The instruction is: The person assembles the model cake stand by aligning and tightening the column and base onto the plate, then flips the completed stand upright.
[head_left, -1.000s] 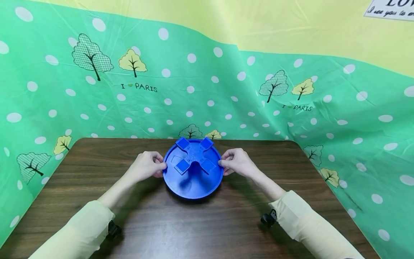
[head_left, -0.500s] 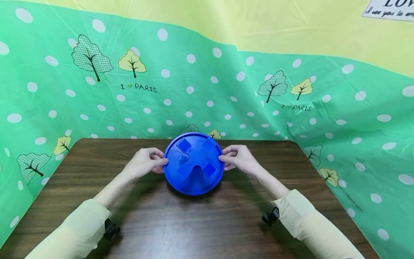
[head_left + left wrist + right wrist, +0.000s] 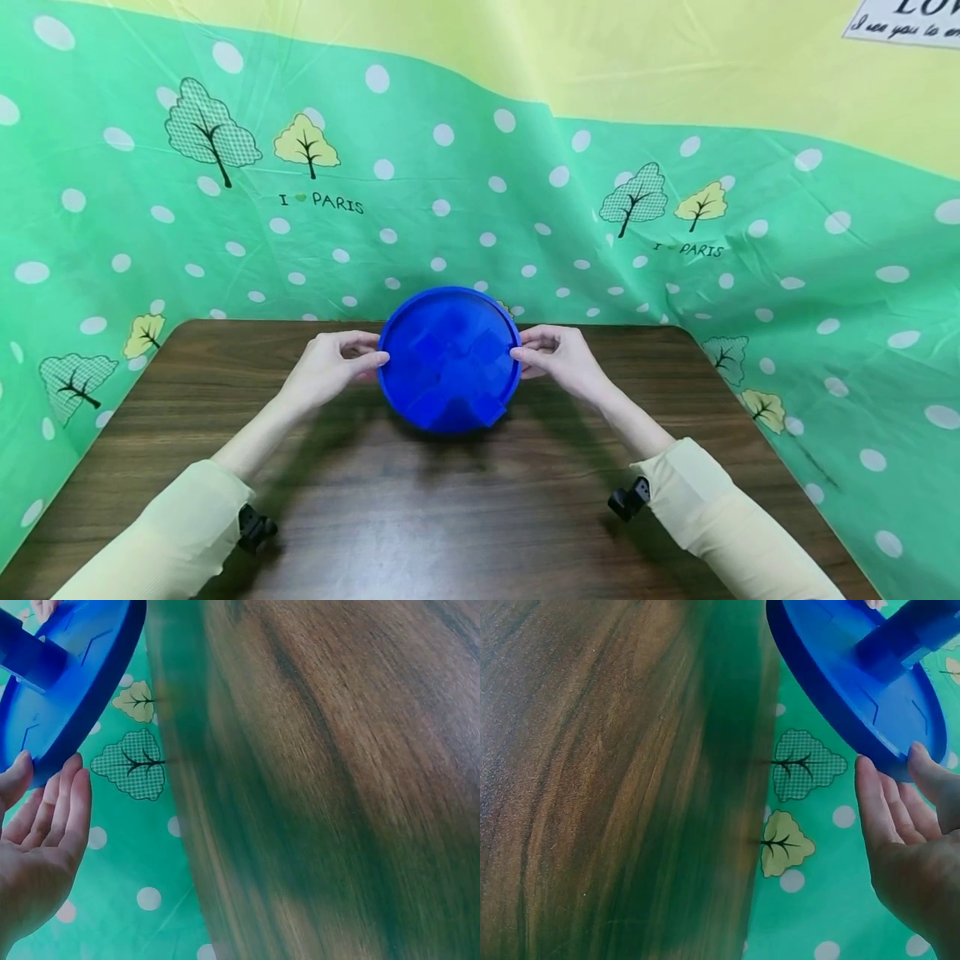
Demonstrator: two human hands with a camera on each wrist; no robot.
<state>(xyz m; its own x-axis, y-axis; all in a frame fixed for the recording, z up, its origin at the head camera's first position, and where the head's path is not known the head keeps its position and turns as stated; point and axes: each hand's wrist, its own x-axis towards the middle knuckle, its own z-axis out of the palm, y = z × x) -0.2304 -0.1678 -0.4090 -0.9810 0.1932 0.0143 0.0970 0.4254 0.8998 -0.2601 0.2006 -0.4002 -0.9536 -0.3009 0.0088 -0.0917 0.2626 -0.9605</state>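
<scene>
A round blue plastic disc (image 3: 450, 321) with a raised rim is held up between my two hands, tilted with its face toward the head camera. From its middle a blue post (image 3: 896, 649) sticks out, ending in square tabs, one (image 3: 489, 410) overlapping the lower right rim. My left hand (image 3: 330, 367) pinches the disc's left edge, thumb on the face and fingers behind. On the opposite edge, my right hand (image 3: 564, 360) pinches it likewise. Both wrist views show the disc apart from the wooden table (image 3: 337, 787). Its back is hidden.
Behind the table hangs a green and yellow cloth (image 3: 442, 208) printed with trees and white dots. A white sign (image 3: 907, 23) is partly visible at top right. The table's far edge (image 3: 262, 322) lies just behind the disc. Black devices (image 3: 255, 529) sit at both wrists.
Both hands have raised the disc and tipped it, so its post and tabs have swung down toward the person. The grip on both edges stays the same.
</scene>
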